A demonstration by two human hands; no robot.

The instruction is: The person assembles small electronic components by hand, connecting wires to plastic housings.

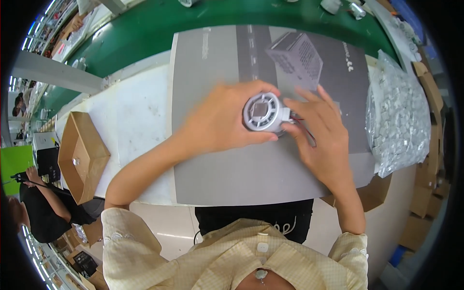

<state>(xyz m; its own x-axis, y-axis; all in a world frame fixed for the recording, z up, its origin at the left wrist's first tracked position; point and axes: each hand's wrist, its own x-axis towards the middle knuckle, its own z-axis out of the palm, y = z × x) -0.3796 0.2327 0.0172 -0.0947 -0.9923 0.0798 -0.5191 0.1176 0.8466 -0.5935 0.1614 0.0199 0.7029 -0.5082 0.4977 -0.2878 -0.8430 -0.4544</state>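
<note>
A white round housing with a slotted ring on its face is held above the grey printed sheet. A square greyish piece sits at the centre of that ring. My left hand is closed around the housing from the left, thumb below and fingers above. On its right side a small white connector sticks out, and my right hand pinches there with thumb and forefinger, its other fingers raised. Thin red and dark wires run from the connector beside my right palm.
At the right lies a clear plastic bag of many small whitish parts. An open cardboard box stands at the left. Beyond the sheet runs a green belt with several white parts. Another person works at the far left.
</note>
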